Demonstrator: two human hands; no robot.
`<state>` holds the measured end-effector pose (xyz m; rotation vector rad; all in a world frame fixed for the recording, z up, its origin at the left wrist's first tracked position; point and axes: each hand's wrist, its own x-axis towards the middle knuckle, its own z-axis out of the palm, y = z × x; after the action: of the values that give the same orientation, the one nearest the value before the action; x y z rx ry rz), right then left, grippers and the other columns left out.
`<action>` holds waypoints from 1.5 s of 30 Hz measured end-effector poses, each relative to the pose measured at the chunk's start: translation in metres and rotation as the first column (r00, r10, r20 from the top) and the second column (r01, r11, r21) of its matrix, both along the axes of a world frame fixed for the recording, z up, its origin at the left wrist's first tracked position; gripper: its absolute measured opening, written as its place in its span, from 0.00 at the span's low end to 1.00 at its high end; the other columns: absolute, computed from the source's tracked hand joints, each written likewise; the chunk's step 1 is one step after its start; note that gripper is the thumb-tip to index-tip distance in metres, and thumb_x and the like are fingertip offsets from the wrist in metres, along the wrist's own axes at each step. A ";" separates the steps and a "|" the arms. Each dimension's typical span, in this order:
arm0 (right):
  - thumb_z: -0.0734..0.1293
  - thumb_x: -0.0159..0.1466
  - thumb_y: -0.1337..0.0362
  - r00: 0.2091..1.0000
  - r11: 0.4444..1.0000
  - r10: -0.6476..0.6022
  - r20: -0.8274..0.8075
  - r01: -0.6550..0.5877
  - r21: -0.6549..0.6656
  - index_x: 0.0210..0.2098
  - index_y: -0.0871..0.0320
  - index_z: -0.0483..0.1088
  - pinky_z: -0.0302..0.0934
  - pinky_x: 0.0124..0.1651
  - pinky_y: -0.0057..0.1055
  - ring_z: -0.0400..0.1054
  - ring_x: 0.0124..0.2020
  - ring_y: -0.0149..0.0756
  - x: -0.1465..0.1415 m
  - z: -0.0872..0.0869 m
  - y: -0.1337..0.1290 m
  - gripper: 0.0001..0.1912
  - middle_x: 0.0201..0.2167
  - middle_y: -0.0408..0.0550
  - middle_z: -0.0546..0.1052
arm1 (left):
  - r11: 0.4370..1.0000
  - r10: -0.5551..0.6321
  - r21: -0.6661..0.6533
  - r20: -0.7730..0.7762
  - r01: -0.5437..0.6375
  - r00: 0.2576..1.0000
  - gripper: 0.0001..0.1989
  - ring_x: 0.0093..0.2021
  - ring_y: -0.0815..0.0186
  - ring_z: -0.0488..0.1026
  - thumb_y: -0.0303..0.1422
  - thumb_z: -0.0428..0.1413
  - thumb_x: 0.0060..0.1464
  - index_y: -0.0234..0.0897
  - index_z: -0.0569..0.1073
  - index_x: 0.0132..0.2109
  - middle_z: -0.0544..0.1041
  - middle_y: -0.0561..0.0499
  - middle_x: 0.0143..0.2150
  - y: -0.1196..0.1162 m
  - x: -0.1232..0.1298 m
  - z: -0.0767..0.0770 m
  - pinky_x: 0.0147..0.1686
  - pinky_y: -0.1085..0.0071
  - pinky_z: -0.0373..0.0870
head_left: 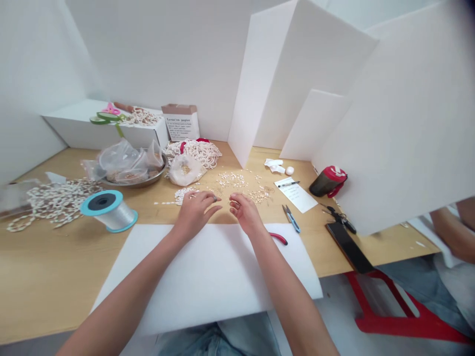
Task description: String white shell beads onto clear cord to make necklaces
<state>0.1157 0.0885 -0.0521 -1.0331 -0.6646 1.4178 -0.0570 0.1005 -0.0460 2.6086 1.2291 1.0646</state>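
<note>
Above the far edge of a white sheet [222, 277], my left hand [196, 210] has its thumb and forefinger apart, with a ring on one finger. Facing it a short way to the right, my right hand [245, 210] has curled fingers; whether they hold anything is too small to tell. Small white beads [232, 179] and beige beads [259, 196] lie scattered on the wooden table just beyond both hands. A pile of white beads [184, 194] sits by my left hand. Red-handled pliers [278, 238] lie partly behind my right forearm.
Left: a clear line spool [115, 215], bead strings [61, 198] and a metal bowl [148, 180] of bags. Right: blue snips [292, 219], a note [299, 198], a dark red-topped pouch [328, 182], a phone [349, 247] and another person's arm [451, 232]. White boards [274, 74] stand behind.
</note>
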 end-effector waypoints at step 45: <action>0.64 0.57 0.67 0.400 0.993 -0.113 0.909 0.018 0.116 0.35 0.55 0.76 0.59 0.44 0.32 0.69 0.39 0.37 -0.011 -0.025 0.069 0.09 0.40 0.48 0.77 | 0.821 0.239 -0.553 0.558 0.141 0.795 0.20 0.29 0.66 0.70 0.46 0.57 0.48 0.32 0.75 0.40 0.76 0.48 0.31 0.030 -0.040 0.007 0.25 0.75 0.62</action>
<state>0.1045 0.1579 -0.0768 -1.7587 -1.4575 0.5890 -0.0972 0.1303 -0.0386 1.5960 1.2005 1.1730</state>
